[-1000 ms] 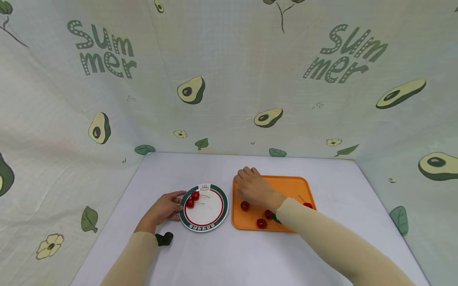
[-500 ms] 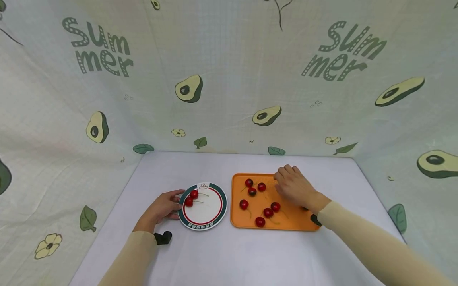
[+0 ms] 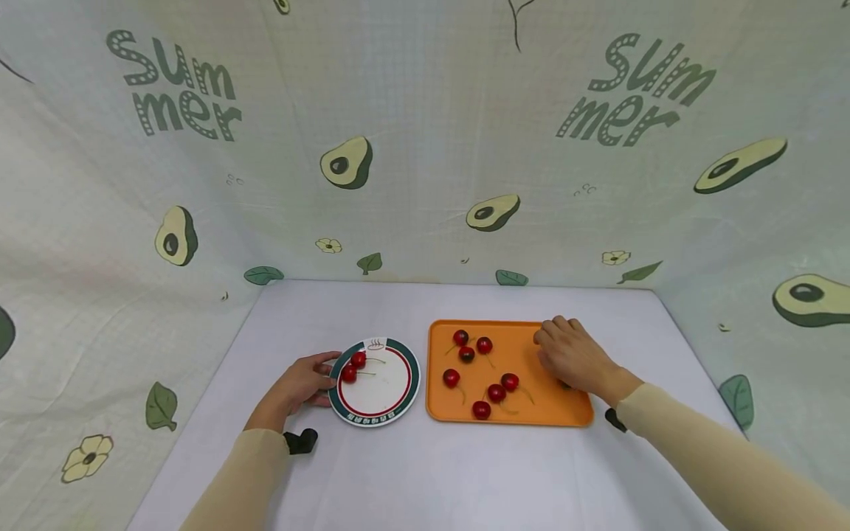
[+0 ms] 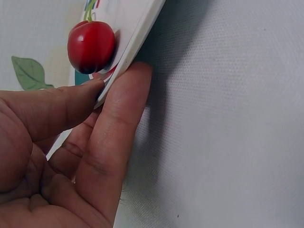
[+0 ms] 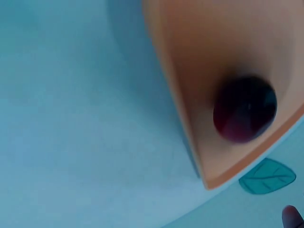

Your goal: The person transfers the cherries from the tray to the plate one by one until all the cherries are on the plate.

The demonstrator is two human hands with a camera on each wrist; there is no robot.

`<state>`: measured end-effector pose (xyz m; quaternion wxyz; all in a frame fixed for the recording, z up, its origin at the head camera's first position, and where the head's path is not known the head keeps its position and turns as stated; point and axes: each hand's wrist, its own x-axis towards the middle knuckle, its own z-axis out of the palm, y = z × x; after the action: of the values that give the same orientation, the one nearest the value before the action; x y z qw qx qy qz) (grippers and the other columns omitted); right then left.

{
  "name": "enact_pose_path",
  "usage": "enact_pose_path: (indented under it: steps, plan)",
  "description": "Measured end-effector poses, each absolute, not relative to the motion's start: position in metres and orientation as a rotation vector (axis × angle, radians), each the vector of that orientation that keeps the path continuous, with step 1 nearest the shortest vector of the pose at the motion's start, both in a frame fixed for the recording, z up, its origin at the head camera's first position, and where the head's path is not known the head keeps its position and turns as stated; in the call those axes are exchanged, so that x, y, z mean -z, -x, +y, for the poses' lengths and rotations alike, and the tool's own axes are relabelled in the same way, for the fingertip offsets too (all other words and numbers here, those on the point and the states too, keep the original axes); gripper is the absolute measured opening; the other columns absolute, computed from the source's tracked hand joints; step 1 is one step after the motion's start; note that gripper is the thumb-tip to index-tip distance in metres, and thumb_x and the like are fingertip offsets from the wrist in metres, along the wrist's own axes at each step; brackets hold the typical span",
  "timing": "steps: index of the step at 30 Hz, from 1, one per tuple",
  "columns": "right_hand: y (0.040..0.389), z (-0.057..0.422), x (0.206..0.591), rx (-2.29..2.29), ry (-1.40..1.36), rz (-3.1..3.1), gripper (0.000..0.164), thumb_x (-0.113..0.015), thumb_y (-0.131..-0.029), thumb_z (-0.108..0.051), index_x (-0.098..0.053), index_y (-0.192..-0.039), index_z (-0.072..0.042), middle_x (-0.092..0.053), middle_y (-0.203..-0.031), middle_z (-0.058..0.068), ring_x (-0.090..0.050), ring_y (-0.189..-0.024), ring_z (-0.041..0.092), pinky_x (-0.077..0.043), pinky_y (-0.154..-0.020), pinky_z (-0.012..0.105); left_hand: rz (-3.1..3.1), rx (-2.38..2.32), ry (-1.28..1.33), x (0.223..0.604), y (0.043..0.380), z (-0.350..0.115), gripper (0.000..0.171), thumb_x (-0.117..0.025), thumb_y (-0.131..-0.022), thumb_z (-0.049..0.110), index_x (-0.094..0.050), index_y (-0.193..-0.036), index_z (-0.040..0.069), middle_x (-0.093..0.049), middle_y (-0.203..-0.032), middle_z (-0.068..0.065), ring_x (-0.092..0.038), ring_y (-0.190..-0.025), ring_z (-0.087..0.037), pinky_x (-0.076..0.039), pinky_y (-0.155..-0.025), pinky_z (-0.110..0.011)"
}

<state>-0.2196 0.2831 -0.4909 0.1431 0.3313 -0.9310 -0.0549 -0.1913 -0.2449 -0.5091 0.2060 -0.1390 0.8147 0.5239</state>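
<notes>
Cherries (image 3: 510, 381) by the right hand (image 3: 572, 358), whose grip I can't tell, need soft touches while the left hand (image 3: 302, 382) pinches the plate (image 3: 392, 387).

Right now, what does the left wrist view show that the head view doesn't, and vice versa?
Only the left wrist view: the palm side of the left hand, with a finger against the underside of the plate.

Only the head view: the right hand, the orange tray with its scattered cherries, and both of the plate's cherries.

Both: the left hand at the plate's edge, at least one cherry on it, the white tabletop.
</notes>
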Motion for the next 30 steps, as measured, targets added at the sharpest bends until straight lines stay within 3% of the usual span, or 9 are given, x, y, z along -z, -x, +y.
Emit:
enact_pose_path:
  steps: [12,23,30]
  plan:
    - [0.188,0.269,0.512,0.084,-1.171,-2.592,0.019,-0.076,-0.089,-0.027,-0.065,-0.098,-0.013,-0.053,-0.091,-0.001,-0.045,-0.09,0.021,-0.044,-0.081,0.037,2.275,-1.452,0.402,0.51,0.192,-0.246,0.065,-0.068,-0.097,-0.002,-0.049,-0.157,0.015,-0.052,-0.137,-0.025,-0.068,-0.084,-0.024,-0.066,-0.072,-0.035]
    - [0.183,0.267,0.52,0.146,-1.181,-2.62,0.022,-0.076,-0.094,-0.03,-0.062,-0.094,-0.013,-0.053,-0.088,-0.001,-0.045,-0.087,0.022,-0.042,-0.079,0.036,2.28,-1.458,0.395,0.511,0.191,-0.246,0.065,-0.068,-0.097,-0.003,-0.05,-0.157,0.015,-0.053,-0.135,-0.024,-0.069,-0.084,-0.023,-0.066,-0.071,-0.036]
    - [0.186,0.27,0.524,0.125,-1.162,-2.579,0.024,-0.08,-0.09,-0.026,-0.061,-0.091,-0.012,-0.051,-0.086,0.0,-0.043,-0.084,0.021,-0.041,-0.076,0.035,2.285,-1.449,0.399,0.512,0.191,-0.246,0.065,-0.068,-0.097,-0.003,-0.05,-0.157,0.015,-0.054,-0.137,-0.024,-0.069,-0.084,-0.024,-0.066,-0.072,-0.035]
